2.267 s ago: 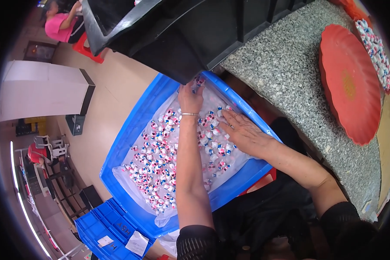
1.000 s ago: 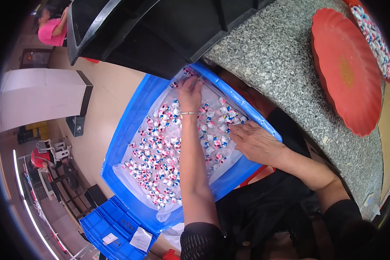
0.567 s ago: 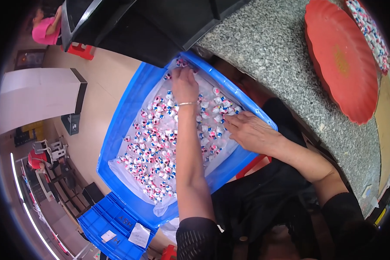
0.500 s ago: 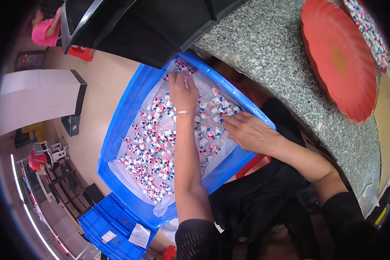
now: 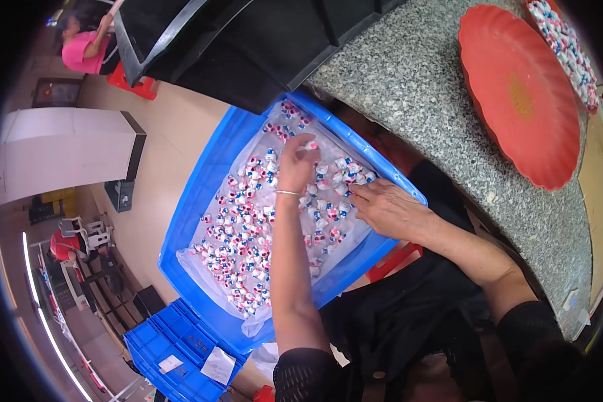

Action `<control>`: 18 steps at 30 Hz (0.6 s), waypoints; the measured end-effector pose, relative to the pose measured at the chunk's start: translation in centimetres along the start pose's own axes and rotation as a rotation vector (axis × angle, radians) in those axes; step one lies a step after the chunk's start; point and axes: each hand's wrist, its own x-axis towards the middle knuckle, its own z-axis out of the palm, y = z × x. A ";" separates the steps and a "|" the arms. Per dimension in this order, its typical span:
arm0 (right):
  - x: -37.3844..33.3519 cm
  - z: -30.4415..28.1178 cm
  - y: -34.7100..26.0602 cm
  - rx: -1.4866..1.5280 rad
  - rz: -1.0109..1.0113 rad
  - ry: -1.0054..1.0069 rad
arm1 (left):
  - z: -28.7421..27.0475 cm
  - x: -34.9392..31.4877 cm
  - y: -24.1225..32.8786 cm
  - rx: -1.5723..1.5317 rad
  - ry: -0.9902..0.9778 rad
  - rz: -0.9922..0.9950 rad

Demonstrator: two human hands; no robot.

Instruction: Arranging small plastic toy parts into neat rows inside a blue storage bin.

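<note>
In the head view, a blue tub [image 5: 189, 201] lined with a translucent white sheet [image 5: 253, 327] holds many small white pieces [image 5: 241, 231] marked with pink and blue, spread over the lining and thickest toward its lower left, with a smaller cluster in the top corner. The left grip [image 5: 299, 164], a bracelet [image 5: 288, 193] at its wrist, is over the upper middle of the tub with fingers curled; a pink-and-white piece shows at the fingertips, but I cannot tell whether it is grasped. The right grip [image 5: 390, 209] is palm down just inside the tub's right edge, fingertips at a group of pieces, and whether it has closed on any I cannot tell. Beyond the tub stands a black bin [image 5: 261, 57]; to the right, a speckled grey desk [image 5: 409, 74] carries a red scalloped dish [image 5: 506, 127], near more similar pieces [image 5: 564, 53] at the far edge. At lower left lie blue crates [image 5: 161, 338] with paper slips [image 5: 218, 366]
</note>
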 end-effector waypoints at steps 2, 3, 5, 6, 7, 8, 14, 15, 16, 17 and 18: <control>0.0 0.0 0.2 0.008 -0.002 -0.019 | 0.0 0.2 1.1 0.013 0.011 -0.061; -0.1 0.0 0.4 0.012 0.005 -0.021 | 0.1 0.6 1.4 0.023 0.022 -0.118; 0.1 -0.1 -0.3 0.013 -0.032 0.024 | -1.0 2.1 -0.7 0.066 0.036 -0.027; 0.3 -0.1 -0.5 0.016 -0.037 0.020 | -1.1 2.7 -1.5 0.182 0.088 0.105; 0.2 0.0 -0.3 0.016 -0.033 0.017 | -0.3 3.1 -1.6 0.291 0.127 0.237; 0.2 0.0 -0.1 0.016 -0.030 0.013 | 0.2 3.3 -1.5 0.347 0.164 0.217; -0.1 0.1 0.1 0.037 -0.045 0.044 | 1.3 4.4 -2.4 0.622 0.265 0.492; -0.1 0.0 -0.1 0.038 -0.047 0.042 | 1.2 4.4 -2.6 0.624 0.267 0.490; 0.0 -0.2 -0.2 0.040 -0.043 0.013 | 1.1 4.4 -2.7 0.623 0.300 0.541; 0.1 -0.4 -0.3 0.043 -0.040 -0.017 | 0.8 4.3 -2.7 0.622 0.333 0.593; 0.3 -0.5 -0.4 0.045 -0.043 -0.018 | 0.4 4.4 -2.6 0.625 0.335 0.590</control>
